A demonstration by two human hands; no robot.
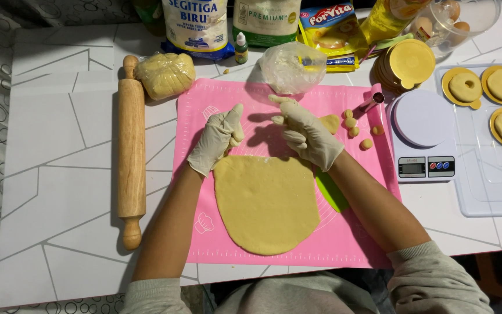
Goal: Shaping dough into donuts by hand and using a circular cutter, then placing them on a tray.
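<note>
White table (59, 145), pink mat (355, 232), rolled dough (265, 203); left hand (217, 139) loosely open, right hand (306, 134) pinching dough bit (278, 120).

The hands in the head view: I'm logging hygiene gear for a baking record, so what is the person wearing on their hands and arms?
Both the left hand and the right hand wear thin, whitish disposable gloves that end at the wrists. The forearms are bare. Light grey sleeves with ribbed cuffs are pushed up near the elbows.

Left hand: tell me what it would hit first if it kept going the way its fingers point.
The left hand points up and slightly right across the pink mat. It would probably meet the clear plastic bag at the mat's far edge first, though height above the mat is unclear.
</note>
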